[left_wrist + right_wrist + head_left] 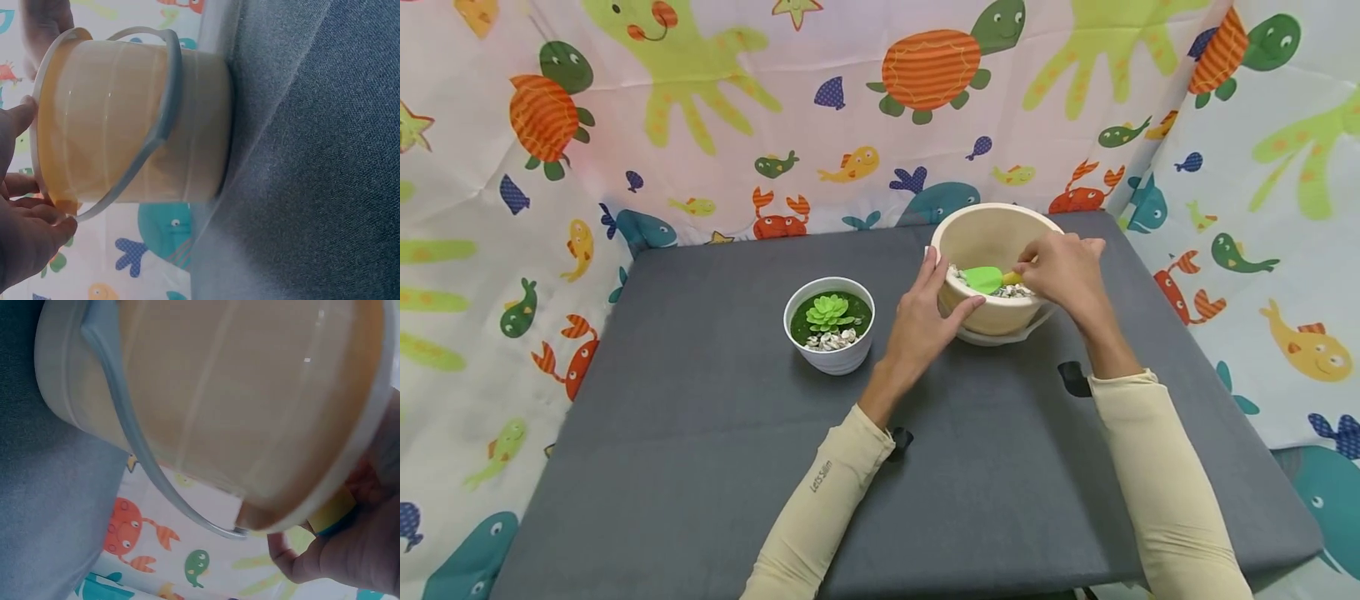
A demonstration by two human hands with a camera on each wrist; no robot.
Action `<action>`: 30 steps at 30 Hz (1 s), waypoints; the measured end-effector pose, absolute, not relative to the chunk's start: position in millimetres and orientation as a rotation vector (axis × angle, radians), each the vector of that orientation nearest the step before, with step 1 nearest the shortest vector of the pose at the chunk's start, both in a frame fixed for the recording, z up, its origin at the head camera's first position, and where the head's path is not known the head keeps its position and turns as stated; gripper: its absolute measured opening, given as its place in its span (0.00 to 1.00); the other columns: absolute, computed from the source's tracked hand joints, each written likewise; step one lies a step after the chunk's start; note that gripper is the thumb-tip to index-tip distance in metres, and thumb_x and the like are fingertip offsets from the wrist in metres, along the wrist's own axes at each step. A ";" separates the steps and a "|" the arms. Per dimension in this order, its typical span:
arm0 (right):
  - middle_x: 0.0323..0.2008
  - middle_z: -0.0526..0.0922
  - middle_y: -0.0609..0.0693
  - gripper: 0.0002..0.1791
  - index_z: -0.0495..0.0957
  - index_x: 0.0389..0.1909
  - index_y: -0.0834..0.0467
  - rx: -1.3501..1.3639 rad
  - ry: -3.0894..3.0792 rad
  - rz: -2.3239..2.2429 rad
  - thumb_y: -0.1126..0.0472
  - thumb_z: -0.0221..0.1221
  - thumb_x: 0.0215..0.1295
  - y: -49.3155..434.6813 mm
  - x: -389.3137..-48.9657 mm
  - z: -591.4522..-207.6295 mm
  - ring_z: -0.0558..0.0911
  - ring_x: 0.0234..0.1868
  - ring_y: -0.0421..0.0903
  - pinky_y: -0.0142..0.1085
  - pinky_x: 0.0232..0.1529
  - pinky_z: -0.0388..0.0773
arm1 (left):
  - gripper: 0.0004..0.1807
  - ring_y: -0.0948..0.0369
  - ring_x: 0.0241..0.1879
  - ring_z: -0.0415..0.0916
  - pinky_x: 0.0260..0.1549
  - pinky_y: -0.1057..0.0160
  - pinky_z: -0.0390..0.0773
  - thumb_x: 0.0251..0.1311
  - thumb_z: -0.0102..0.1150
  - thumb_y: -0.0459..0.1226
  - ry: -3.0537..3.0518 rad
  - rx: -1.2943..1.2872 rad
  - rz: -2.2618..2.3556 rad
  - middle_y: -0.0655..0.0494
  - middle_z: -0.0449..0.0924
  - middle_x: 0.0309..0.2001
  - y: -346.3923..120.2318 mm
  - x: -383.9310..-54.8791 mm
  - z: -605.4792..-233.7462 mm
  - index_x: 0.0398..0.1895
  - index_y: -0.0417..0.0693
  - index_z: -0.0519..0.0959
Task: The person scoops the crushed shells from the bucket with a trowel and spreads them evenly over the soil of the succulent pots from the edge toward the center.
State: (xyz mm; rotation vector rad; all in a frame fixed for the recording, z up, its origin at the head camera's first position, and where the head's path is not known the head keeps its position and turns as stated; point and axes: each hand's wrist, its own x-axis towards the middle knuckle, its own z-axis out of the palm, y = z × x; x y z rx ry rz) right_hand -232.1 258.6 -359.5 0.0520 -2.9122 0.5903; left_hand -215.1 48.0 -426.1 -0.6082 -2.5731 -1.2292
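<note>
"Head view, leftmost first?"

"Upright on the dark gray, cloth-covered tabletop (pixel 700 433): round white ribbed pot (pixel 838 363), with bright green rosette succulent (pixel 829 311) and pale pebbles (pixel 832 340) inside. Just to the right: cream-sleeved left hand (pixel 917 325)."

"Fingers wide or narrow?"

"Spread wide, holding the left side of the rim of the round cream plastic bucket (pixel 992 313), thumb apart at the near edge."

"And the bucket?"

"Upright on the tabletop, right of the white pot and apart from it. Low against the outer wall in the left wrist view: pale curved handle (pixel 165 115). Inside: mixed white-and-gray stones (pixel 1011 291) and green-and-yellow toy shovel (pixel 983 279), blade touching or just above the stones, impossible to tell which."

"Farthest right?"

"Cream-sleeved right hand (pixel 1063 268), over the bucket's right rim, fingers narrow, pinching the shovel's yellow grip. Partly hidden by the bucket in the right wrist view. Behind and alongside: white fabric backdrop (pixel 880 50), printed with colorful sea animals."
</note>
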 end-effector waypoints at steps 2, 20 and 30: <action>0.33 0.89 0.67 0.12 0.90 0.38 0.68 0.023 -2.878 0.632 0.64 0.63 0.64 259.0 -228.6 -358.7 0.77 0.42 0.67 0.64 0.52 0.57 | 0.46 0.50 0.80 0.60 0.74 0.54 0.69 0.68 0.65 0.56 -2.572 -0.613 -1.245 0.44 0.53 0.84 48.1 -215.0 -427.2 0.81 0.43 0.62; 0.36 0.88 0.70 0.15 0.89 0.43 0.70 -0.119 -2.800 0.624 0.62 0.62 0.66 259.0 -208.6 -326.2 0.77 0.45 0.67 0.65 0.54 0.59 | 0.46 0.52 0.82 0.57 0.76 0.53 0.67 0.67 0.67 0.55 -2.524 -0.628 -1.275 0.43 0.55 0.83 47.6 -215.6 -428.5 0.81 0.44 0.62; 0.40 0.87 0.73 0.18 0.87 0.48 0.72 -0.192 -2.787 0.723 0.60 0.63 0.68 264.5 -198.0 -315.0 0.77 0.47 0.66 0.68 0.59 0.59 | 0.46 0.54 0.84 0.52 0.84 0.53 0.48 0.68 0.65 0.57 -2.595 -0.612 -1.205 0.47 0.52 0.84 45.2 -215.5 -425.8 0.81 0.43 0.62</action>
